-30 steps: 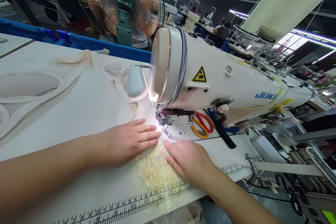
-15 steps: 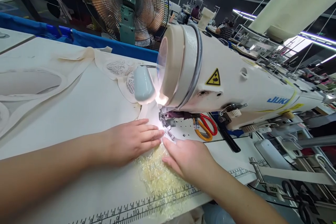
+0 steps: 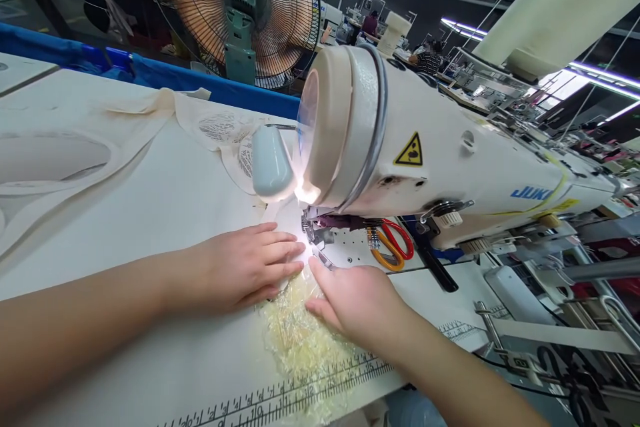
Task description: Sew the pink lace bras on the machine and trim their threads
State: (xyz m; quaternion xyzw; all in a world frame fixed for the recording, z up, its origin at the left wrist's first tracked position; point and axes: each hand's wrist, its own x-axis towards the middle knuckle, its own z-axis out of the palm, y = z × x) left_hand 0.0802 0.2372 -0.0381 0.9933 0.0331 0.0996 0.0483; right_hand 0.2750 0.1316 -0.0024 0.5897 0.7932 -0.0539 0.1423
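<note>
My left hand [image 3: 245, 267] lies flat, fingers stretched out, on cream fabric [image 3: 165, 207] just left of the presser foot [image 3: 315, 237] of a white JUKI sewing machine [image 3: 425, 160]. My right hand [image 3: 353, 300] rests flat on a pale yellow lace piece [image 3: 300, 340], its fingertips pointing at the needle area. Both hands press the material down on the table. The machine's lamp lights the spot between my fingertips.
Red and orange-handled scissors [image 3: 393, 247] lie on the machine bed under the arm. A large fan [image 3: 235, 7] stands behind the table. A printed ruler [image 3: 280, 393] runs along the table's front edge. More cream fabric pieces [image 3: 55, 160] lie at left. Other workers sit far behind.
My view shifted slightly. Both hands stayed flat by the presser foot, the right hand having edged a little closer to the needle.
</note>
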